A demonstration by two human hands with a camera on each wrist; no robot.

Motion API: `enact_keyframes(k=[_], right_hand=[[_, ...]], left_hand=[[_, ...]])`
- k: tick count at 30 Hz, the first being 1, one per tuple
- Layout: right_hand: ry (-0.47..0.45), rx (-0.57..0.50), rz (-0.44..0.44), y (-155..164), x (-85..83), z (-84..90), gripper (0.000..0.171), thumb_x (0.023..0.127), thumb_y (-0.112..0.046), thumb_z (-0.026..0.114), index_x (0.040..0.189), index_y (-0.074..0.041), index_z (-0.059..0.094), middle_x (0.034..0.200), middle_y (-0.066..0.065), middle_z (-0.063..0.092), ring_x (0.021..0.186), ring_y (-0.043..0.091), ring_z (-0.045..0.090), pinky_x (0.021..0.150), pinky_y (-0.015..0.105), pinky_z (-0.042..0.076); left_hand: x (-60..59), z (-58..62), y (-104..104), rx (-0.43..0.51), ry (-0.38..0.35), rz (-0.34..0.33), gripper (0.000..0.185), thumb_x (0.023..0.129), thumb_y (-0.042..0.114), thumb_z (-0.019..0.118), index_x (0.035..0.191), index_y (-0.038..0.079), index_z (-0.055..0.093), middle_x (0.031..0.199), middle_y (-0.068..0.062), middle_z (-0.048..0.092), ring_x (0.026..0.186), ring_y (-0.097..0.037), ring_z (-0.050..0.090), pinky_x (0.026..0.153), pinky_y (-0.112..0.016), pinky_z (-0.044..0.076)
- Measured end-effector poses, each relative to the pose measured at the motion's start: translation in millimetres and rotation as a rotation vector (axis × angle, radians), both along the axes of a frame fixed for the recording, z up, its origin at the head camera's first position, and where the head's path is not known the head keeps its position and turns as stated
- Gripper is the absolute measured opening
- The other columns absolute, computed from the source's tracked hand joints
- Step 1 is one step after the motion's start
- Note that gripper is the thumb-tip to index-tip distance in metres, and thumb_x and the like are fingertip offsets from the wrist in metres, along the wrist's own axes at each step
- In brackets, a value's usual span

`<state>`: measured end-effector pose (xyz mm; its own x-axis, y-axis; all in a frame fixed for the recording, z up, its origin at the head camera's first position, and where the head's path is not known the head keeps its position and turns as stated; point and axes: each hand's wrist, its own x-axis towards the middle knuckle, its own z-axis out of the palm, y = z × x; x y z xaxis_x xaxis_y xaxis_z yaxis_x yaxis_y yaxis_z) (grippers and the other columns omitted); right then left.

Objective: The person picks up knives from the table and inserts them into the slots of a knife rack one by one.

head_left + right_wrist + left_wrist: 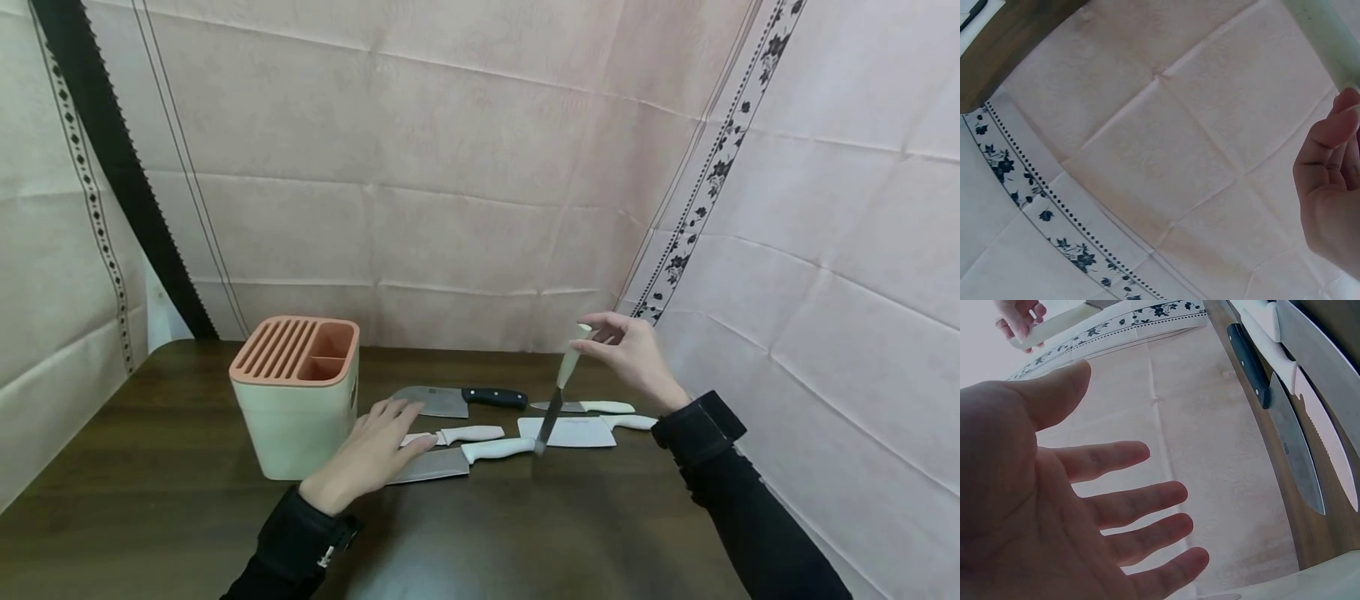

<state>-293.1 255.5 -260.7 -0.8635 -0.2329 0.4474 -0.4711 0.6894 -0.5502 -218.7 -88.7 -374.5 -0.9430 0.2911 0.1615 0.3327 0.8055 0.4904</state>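
My right hand [626,350] pinches the end of the pale green handle of a knife [567,367], whose blade hangs point down over the table. In the right wrist view only that handle [1329,44] shows, at the top right. My left hand [371,450] is spread with fingers apart and holds nothing. It is beside the knife block [300,425], which is pale green with a slotted orange top. Near its fingertips lie a white-handled cleaver [498,448], a pink-bladed serrated knife [1329,437] and a black-handled knife [495,397].
Behind and right of the hanging blade lie a white-handled cleaver [573,432] and a small knife with a pale handle [607,407]. Everything stands on a dark wooden table [150,508]. Pale cloth [450,167] hangs behind it and at both sides.
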Motion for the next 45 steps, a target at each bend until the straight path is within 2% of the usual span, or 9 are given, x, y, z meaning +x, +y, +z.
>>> enact_keyframes(k=[5, 11, 22, 24, 29, 31, 39, 45], right_hand=[[-0.009, -0.001, 0.024, -8, 1.5, 3.4, 0.036, 0.084, -0.024, 0.075, 0.116, -0.011, 0.068, 0.089, 0.010, 0.070, 0.076, 0.020, 0.063, 0.063, 0.022, 0.051], [-0.036, 0.002, 0.035, -15, 0.8, 4.7, 0.035, 0.083, -0.025, 0.076, 0.115, -0.013, 0.069, 0.089, 0.010, 0.070, 0.074, 0.017, 0.061, 0.063, 0.023, 0.050], [-0.029, -0.022, 0.074, -26, 0.0, 6.4, 0.034, 0.082, -0.025, 0.077, 0.112, -0.012, 0.070, 0.087, 0.011, 0.070, 0.075, 0.022, 0.062, 0.063, 0.022, 0.050], [-0.027, -0.022, 0.076, -32, 6.4, 11.6, 0.033, 0.083, -0.020, 0.076, 0.113, -0.008, 0.070, 0.087, 0.014, 0.071, 0.075, 0.024, 0.062, 0.063, 0.022, 0.049], [-0.010, -0.008, 0.088, -37, 6.2, 12.8, 0.033, 0.083, -0.017, 0.076, 0.113, -0.006, 0.069, 0.085, 0.015, 0.071, 0.072, 0.022, 0.062, 0.062, 0.022, 0.049], [-0.011, -0.013, 0.094, -35, -0.5, 7.9, 0.034, 0.081, -0.021, 0.078, 0.112, -0.009, 0.070, 0.084, 0.011, 0.071, 0.071, 0.019, 0.062, 0.063, 0.022, 0.050], [-0.021, -0.017, 0.089, -44, 0.8, 8.6, 0.034, 0.079, -0.028, 0.080, 0.109, -0.015, 0.071, 0.080, 0.004, 0.070, 0.071, 0.018, 0.062, 0.063, 0.026, 0.051], [-0.014, -0.022, 0.114, -51, 0.7, 10.3, 0.033, 0.079, -0.028, 0.080, 0.107, -0.013, 0.071, 0.079, 0.005, 0.070, 0.071, 0.018, 0.062, 0.064, 0.027, 0.051]], left_hand=[[-2.2, 0.8, 2, -0.017, 0.016, 0.004, 0.058, 0.097, 0.045, 0.052, 0.141, 0.007, 0.047, 0.148, -0.020, 0.043, 0.140, -0.041, 0.033, 0.108, -0.064, 0.029], [-3.7, 0.9, 4, -0.019, 0.019, -0.008, 0.060, 0.096, 0.046, 0.052, 0.141, 0.006, 0.047, 0.147, -0.020, 0.043, 0.140, -0.040, 0.033, 0.109, -0.063, 0.029], [-5.5, 5.7, 7, -0.016, 0.043, -0.042, 0.058, 0.097, 0.041, 0.053, 0.141, 0.005, 0.045, 0.146, -0.021, 0.043, 0.139, -0.042, 0.033, 0.107, -0.064, 0.030], [-6.4, 7.0, 7, -0.017, 0.048, -0.050, 0.057, 0.098, 0.040, 0.053, 0.142, 0.005, 0.045, 0.146, -0.021, 0.044, 0.139, -0.042, 0.033, 0.107, -0.064, 0.030], [-7.7, 8.9, 8, -0.030, 0.051, -0.053, 0.058, 0.098, 0.042, 0.052, 0.142, 0.005, 0.044, 0.147, -0.021, 0.043, 0.139, -0.042, 0.033, 0.107, -0.063, 0.031], [-8.1, 8.9, 8, -0.038, 0.052, -0.053, 0.059, 0.098, 0.043, 0.052, 0.143, 0.006, 0.044, 0.147, -0.020, 0.043, 0.139, -0.042, 0.033, 0.107, -0.063, 0.031], [-8.3, 8.6, 8, -0.038, 0.033, -0.055, 0.061, 0.097, 0.045, 0.052, 0.144, 0.007, 0.043, 0.148, -0.020, 0.042, 0.141, -0.042, 0.031, 0.109, -0.063, 0.029], [-8.9, 11.2, 8, -0.034, 0.029, -0.056, 0.063, 0.097, 0.046, 0.052, 0.144, 0.006, 0.042, 0.148, -0.020, 0.042, 0.141, -0.043, 0.030, 0.109, -0.064, 0.028]])
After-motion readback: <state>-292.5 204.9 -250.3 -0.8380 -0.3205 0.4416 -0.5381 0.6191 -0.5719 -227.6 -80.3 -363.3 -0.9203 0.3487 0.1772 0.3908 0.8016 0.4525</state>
